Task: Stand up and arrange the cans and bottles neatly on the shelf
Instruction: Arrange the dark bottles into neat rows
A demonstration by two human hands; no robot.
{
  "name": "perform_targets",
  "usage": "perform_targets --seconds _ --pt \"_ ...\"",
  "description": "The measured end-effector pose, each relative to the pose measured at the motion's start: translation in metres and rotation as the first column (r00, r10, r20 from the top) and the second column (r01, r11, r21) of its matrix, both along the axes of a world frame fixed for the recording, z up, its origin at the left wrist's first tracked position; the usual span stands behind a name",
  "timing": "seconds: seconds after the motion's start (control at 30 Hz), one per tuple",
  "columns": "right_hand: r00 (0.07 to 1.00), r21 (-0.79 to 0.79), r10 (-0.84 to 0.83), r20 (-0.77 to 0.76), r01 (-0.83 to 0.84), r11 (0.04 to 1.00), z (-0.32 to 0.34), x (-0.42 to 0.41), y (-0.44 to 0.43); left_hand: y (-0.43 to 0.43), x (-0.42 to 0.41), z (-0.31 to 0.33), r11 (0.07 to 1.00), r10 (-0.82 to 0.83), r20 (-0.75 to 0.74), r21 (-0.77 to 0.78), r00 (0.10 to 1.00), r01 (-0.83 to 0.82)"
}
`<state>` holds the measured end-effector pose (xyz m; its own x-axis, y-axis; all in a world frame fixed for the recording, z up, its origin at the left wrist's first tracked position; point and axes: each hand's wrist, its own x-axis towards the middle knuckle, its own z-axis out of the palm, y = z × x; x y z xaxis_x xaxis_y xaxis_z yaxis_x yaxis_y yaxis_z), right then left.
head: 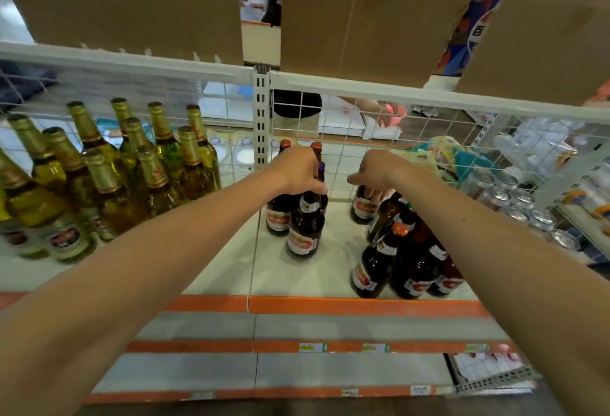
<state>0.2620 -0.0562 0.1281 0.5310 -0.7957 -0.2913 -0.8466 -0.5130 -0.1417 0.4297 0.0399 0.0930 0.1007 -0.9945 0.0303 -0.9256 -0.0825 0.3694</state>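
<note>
Where my left hand (297,171) lands: grip clamped on the neck of a brown bottle (305,227) with a red-and-white label, upright mid-shelf (231,267).
Right hand (376,169): grip curled over the top of a second brown bottle (363,207), by the back grid (343,158).
Neighbours: brown cluster (409,260) front right; gold-foiled green bottles (132,171) left; cans (521,204) far right.

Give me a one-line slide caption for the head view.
The left hand and right hand grip brown bottles on the shelf, between green bottles and cans.
</note>
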Motion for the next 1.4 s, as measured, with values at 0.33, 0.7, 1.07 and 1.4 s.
perform_targets --seconds 0.33,0.7,1.07,1.4 --pt "0.997 0.11 0.074 0.033 -0.077 0.991 -0.018 0.034 0.009 0.024 0.036 -0.017 0.972 0.225 -0.008 0.071 0.974 -0.224" --pt "0.996 0.125 0.084 0.004 -0.084 0.989 -0.032 0.038 0.015 0.027 0.033 -0.024 0.959 0.28 -0.007 0.047 0.96 -0.28" --pt "0.989 0.117 0.144 -0.023 -0.14 0.983 -0.034 0.017 0.007 0.035 0.026 -0.027 0.913 0.409 0.016 0.003 0.913 -0.409" --pt "0.985 -0.026 0.174 0.005 -0.174 0.984 -0.027 -0.017 -0.002 0.033 0.002 -0.011 0.919 0.394 0.103 -0.065 0.913 -0.389"
